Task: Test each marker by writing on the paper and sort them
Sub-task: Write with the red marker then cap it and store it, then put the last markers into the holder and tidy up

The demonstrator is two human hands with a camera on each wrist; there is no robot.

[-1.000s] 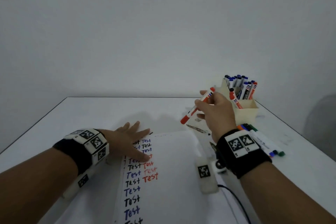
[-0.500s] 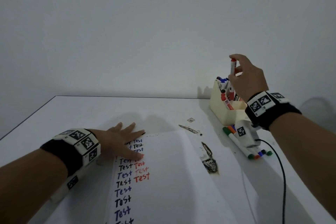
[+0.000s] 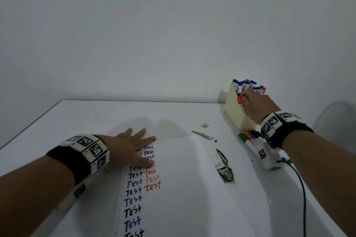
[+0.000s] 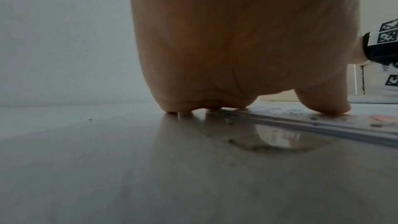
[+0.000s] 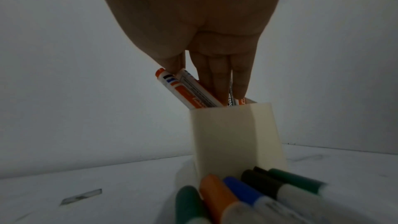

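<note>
My right hand point(image 3: 256, 106) reaches into the near compartment of the cream marker holder point(image 3: 235, 115). In the right wrist view its thumb and straight fingers point(image 5: 217, 77) pinch a white-barrelled red marker point(image 5: 198, 91) that stands tilted in the holder point(image 5: 232, 134). Another red-capped marker point(image 3: 241, 103) leans out just left of the hand. My left hand point(image 3: 131, 146) lies flat with spread fingers on the top left corner of the paper point(image 3: 183, 188), which carries rows of "Test" in black, blue and red. The left wrist view shows the palm point(image 4: 237, 57) above the paper's edge point(image 4: 323, 122).
Several blue- and black-capped markers point(image 3: 244, 84) stand in the holder's far compartment. Loose green, orange, blue and black markers point(image 3: 250, 137) lie on the table under my right wrist. Dark stains point(image 3: 224, 171) mark the table right of the paper. A black cable point(image 3: 302, 188) trails from the right wrist.
My right hand carried the red marker from above the table to over the holder, then lowered it into the near compartment. The left hand stayed flat on the paper.
</note>
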